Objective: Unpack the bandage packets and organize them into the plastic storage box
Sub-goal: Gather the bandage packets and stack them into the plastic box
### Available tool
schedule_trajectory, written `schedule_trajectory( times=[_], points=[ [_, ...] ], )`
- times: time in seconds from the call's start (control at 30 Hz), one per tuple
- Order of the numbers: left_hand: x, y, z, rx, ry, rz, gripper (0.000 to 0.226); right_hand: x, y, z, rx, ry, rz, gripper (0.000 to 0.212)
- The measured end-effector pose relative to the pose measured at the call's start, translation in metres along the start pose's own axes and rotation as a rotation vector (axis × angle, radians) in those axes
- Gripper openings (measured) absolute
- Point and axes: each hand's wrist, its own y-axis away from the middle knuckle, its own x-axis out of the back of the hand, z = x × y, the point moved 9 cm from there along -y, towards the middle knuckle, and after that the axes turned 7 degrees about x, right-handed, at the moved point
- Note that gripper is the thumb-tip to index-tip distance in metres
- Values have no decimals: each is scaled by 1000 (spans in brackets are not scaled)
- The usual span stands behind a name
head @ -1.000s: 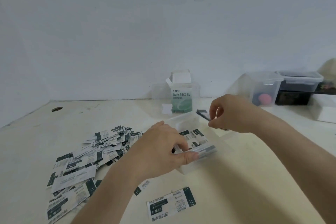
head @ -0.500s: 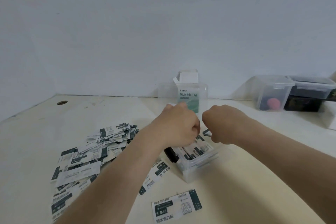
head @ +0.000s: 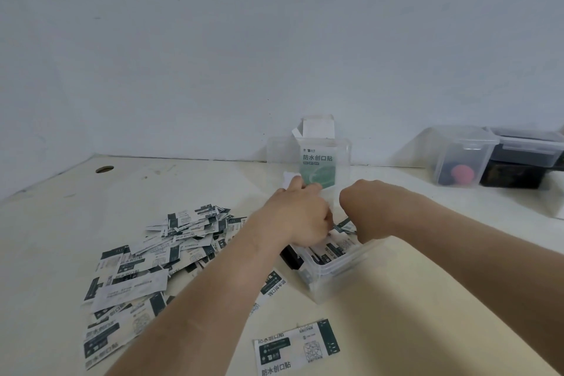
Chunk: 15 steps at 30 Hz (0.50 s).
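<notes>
Clear-walled, the plastic storage box (head: 338, 278) sits on the cream bench (head: 381, 330) just right of a loose heap of white-and-dark-green bandage packets (head: 158, 256), and I see several packets standing inside it. My left hand (head: 300, 217) is curled knuckles-up over the box's far left side with its fingertips hidden, so I cannot tell whether it holds anything. My right hand (head: 366, 214) is curled beside it, pinching one small packet (head: 343, 224) above the box.

two hands (head: 300, 217), one carton (head: 317, 168), four plastic boxes (head: 335, 275), dozens of packets (head: 134, 287).
</notes>
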Motion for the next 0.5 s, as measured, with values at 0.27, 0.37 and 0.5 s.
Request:
schedule_trajectory(
  times=[0.27,0.37,0.5],
  points=[
    [-8,-5,0,3,-47,-39,37,-3,-7,-12,106,64,-79,38],
    [-7,-4,0,2,-50,-31,38,-2,-8,-18,154,120,-67,37],
    [-7,-4,-1,4,-42,-26,38,-1,-9,-21,189,181,-61,16]
  ],
)
